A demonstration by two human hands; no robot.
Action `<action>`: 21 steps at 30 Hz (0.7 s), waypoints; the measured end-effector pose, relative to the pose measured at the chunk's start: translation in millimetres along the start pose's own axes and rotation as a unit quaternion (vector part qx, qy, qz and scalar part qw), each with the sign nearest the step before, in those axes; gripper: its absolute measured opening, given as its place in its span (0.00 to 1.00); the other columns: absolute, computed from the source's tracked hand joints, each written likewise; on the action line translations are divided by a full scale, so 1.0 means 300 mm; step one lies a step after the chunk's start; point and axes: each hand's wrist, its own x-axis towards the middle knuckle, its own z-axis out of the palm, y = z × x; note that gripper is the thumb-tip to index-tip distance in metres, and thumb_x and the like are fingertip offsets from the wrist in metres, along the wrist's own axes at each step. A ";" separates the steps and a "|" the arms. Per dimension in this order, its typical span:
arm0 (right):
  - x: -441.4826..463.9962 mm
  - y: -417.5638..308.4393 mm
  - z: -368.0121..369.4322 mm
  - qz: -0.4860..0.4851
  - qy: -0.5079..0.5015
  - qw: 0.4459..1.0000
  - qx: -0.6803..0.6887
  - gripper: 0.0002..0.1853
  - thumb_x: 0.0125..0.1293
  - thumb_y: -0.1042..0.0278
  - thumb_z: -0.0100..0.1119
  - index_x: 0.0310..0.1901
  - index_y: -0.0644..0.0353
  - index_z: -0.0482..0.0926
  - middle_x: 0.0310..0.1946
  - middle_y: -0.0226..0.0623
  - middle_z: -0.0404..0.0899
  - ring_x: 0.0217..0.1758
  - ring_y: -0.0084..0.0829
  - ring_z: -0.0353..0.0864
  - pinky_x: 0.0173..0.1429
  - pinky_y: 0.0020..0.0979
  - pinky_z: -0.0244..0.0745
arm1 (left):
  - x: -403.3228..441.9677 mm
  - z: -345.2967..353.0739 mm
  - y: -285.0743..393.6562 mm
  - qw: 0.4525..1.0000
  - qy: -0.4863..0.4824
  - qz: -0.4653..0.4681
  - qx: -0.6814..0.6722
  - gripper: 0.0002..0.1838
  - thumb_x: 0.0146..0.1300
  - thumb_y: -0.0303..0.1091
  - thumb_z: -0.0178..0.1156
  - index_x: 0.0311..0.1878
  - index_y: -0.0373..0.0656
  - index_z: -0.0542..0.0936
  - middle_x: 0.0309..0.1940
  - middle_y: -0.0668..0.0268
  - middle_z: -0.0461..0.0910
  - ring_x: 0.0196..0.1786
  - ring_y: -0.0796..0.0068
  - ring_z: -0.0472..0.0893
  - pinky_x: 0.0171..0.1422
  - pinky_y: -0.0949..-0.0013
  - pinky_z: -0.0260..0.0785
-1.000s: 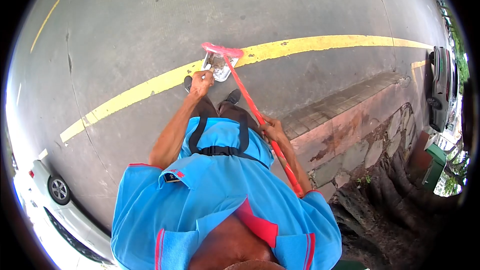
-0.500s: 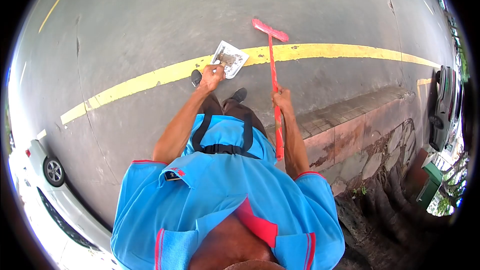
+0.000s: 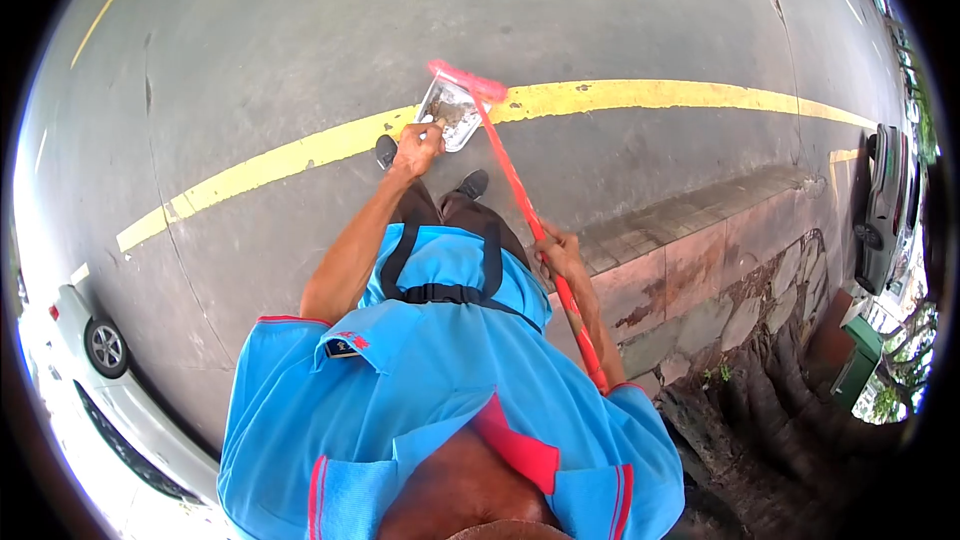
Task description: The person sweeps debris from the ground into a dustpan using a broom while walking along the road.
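Note:
My left hand (image 3: pixel 419 147) is closed around the handle of a white dustpan (image 3: pixel 462 125), which has brownish debris in it. The pan is at the yellow line in front of my shoes. A red broom (image 3: pixel 514 182) slants across from the lower right, with my right hand (image 3: pixel 558 251) wrapped round its stick. The broom's pinkish-red bristle head (image 3: pixel 468 81) lies across the far edge of the dustpan; whether it touches the pan I cannot tell. The stick's end reaches back past my right forearm.
A curved yellow line (image 3: pixel 640 94) crosses the grey pavement (image 3: pixel 330 50). On the right runs a low stone ledge (image 3: pixel 690 215) with tree roots (image 3: pixel 780 390) below it. A silver car (image 3: pixel 150 410) stands at left, a dark car (image 3: pixel 884 210) and green bin (image 3: pixel 858 360) at right.
The broom head has swung left, from the right of the dustpan to its far edge, and the stick has tilted. My left hand and the dustpan have barely moved.

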 end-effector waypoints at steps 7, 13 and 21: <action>0.323 -0.139 -0.036 -0.103 0.097 0.990 -0.023 0.33 0.52 0.75 0.54 0.64 0.59 0.66 0.15 0.30 0.70 0.11 0.24 0.68 0.15 0.27 0.62 | 0.002 0.002 -0.002 0.999 0.001 0.022 -0.045 0.23 0.61 0.45 0.48 0.21 0.34 0.77 0.17 0.63 0.74 0.23 0.75 0.71 0.32 0.69 0.65; 0.422 -0.163 -0.024 -0.141 0.094 0.982 -0.089 0.31 0.53 0.74 0.55 0.63 0.64 0.67 0.15 0.31 0.71 0.12 0.25 0.69 0.17 0.29 0.66 | 0.017 0.009 -0.022 0.997 -0.004 0.034 -0.071 0.23 0.60 0.45 0.48 0.20 0.34 0.76 0.16 0.65 0.74 0.22 0.76 0.71 0.30 0.71 0.64; 0.079 -0.121 0.122 -0.023 -0.046 0.996 -0.078 0.30 0.54 0.74 0.55 0.63 0.55 0.69 0.14 0.29 0.70 0.11 0.25 0.68 0.15 0.27 0.64 | 0.014 -0.001 -0.010 0.998 0.002 0.015 -0.067 0.23 0.59 0.46 0.49 0.19 0.35 0.76 0.17 0.65 0.74 0.23 0.76 0.71 0.31 0.70 0.64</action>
